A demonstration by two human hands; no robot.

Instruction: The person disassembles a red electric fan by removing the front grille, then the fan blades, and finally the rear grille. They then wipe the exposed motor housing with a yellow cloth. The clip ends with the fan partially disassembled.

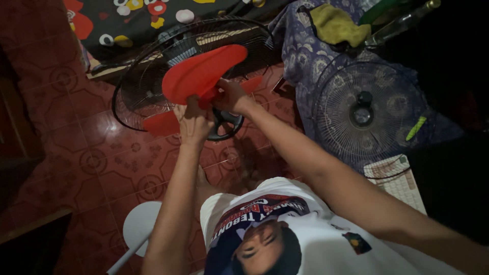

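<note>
I've got the red fan blade (204,74) up in front of me w/ both hands, above the red tiled floor (102,158). Left hand (194,121) is curled shut around the lower edge near the hub; right hand (232,97) is closed on the hub area just beside it, fingers wrapped, thumbs close together. Blade sits right at my fingertips, the big lobe fanning up and left over the hands, two more lobes poking out lower left and right behind them. Looks like thin moulded plastic: light, a bit springy, prob. cracks if bent at the tips, so best held at the thick centre, not the lobes. Behind it, the black wire rear guard (147,81) leans near the blade. The front grille (364,112) lies well apart to my right on a patterned blue cloth (300,56).
</note>
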